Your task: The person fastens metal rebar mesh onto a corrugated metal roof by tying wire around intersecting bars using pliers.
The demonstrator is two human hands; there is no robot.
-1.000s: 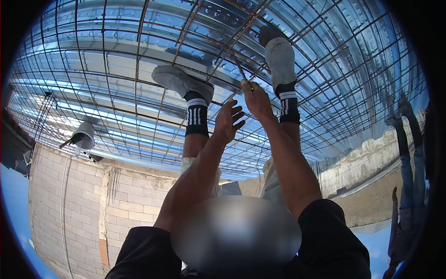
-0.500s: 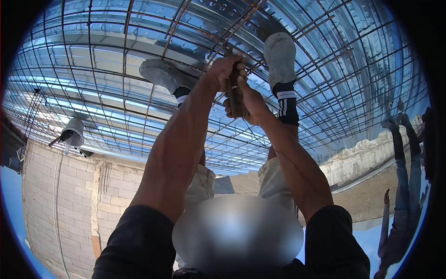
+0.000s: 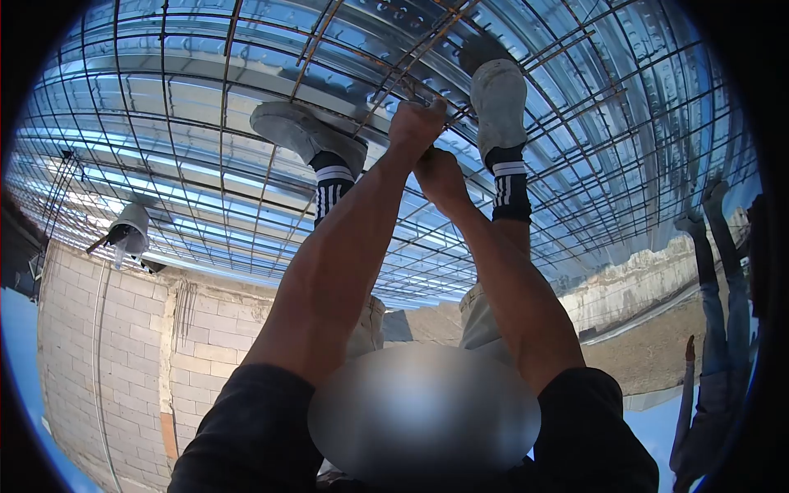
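Observation:
My left hand is closed at the rebar mesh, between two grey shoes; what it grips is hidden. Just below it, close to the left wrist, my right hand is also closed. A small dark part shows at its fingers, too little to name. Rusty crossing bars lie just beyond both hands, over shiny ribbed metal sheets. The left shoe and the right shoe are on the mesh.
At the left, a pale bucket with things in it lies near a block wall. Another person stands at the far right, beyond a low wall edge. A blurred oval covers the bottom middle.
My left hand, open a second ago, has moved up to the bars and closed. The thin tool seen earlier in my right hand is now hidden. The view has shifted slightly.

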